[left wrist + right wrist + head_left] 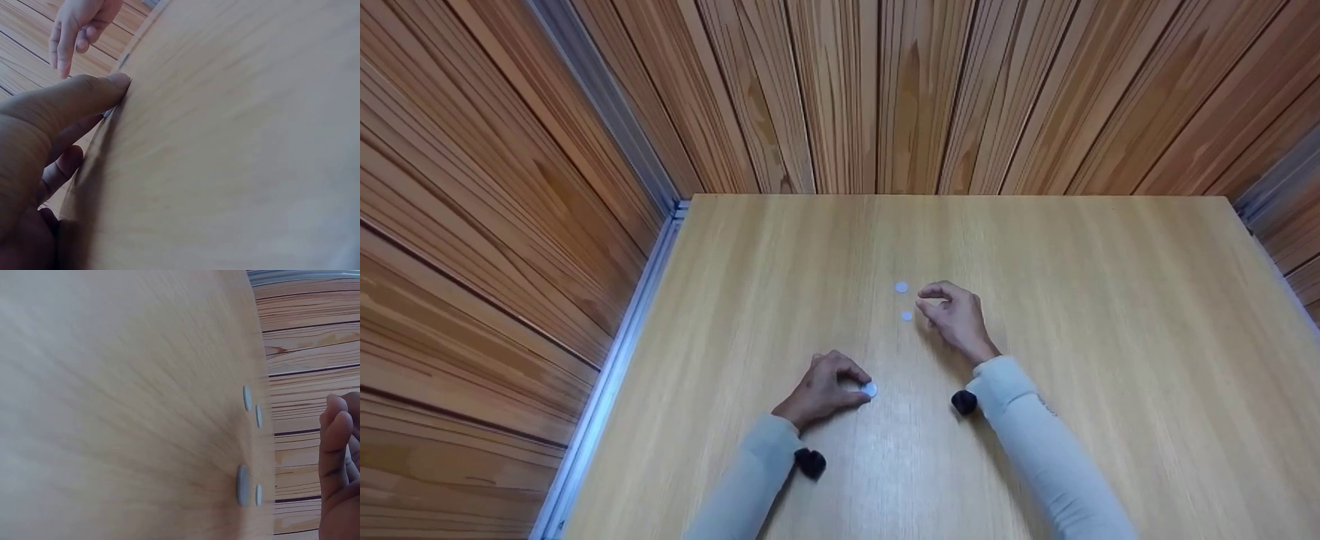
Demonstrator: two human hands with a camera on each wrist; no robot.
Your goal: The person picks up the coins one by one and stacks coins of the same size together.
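Observation:
In the head view my left hand (829, 386) pinches a small white disc (870, 390) by its edge, between thumb and index finger, low over the table. My right hand (956, 319) is farther forward, thumb and index finger apart, with nothing visible between them. Just left of its fingertips lie a far white disc (901, 287) and a near white disc (907, 316). From the right wrist, several flat discs (242, 485) appear on the tabletop, seen nearly edge-on, with the right fingers (337, 439) beside them. The left thumb (90, 95) mostly hides its disc in the left wrist view.
A pale wooden table (1110, 315) stretches under both hands. Wood-plank walls (907, 97) stand behind it and at the sides, and a metal rail (611, 375) follows its left edge. Dark wrist-worn pieces (811, 464) stick out from the cuffs.

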